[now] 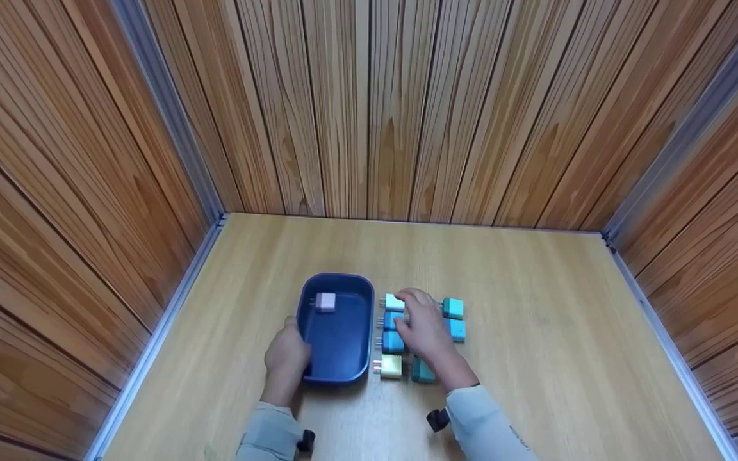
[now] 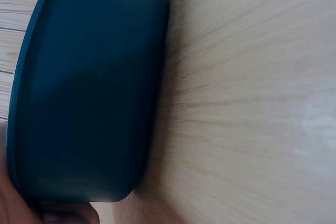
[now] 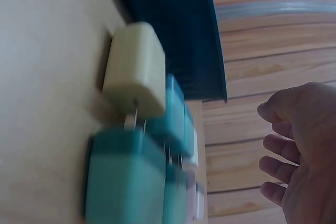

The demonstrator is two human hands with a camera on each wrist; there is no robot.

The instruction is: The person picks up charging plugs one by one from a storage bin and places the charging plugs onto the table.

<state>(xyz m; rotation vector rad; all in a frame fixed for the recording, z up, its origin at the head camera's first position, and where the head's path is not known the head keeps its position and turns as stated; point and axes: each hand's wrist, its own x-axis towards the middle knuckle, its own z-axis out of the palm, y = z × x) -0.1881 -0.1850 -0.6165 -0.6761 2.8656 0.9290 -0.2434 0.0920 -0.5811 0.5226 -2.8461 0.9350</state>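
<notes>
My left hand point(image 1: 287, 355) grips the left side of a dark blue plastic tray point(image 1: 341, 342), with fingers at its rim in the left wrist view. Inside the tray lies one pale pink plug charger point(image 1: 325, 302). Over the chargers to the tray's right is my right hand point(image 1: 426, 325); its fingers are loosely bent with nothing between them in the right wrist view. Beside the tray stand a pale mint charger point(image 1: 394, 302), two blue chargers point(image 1: 393, 342) and a pale yellow charger point(image 1: 391, 366), prongs toward the tray. Farther right are green point(image 1: 453, 308), blue point(image 1: 457, 330) and teal point(image 1: 423, 370) chargers, partly covered by my hand.
A light wooden table point(image 1: 555, 346) carries everything. Wood-plank walls point(image 1: 401, 115) rise at the back and on both sides, with metal strips point(image 1: 180, 115) along the corners. Black wrist straps' ends point(image 1: 437, 420) hang below the sleeves.
</notes>
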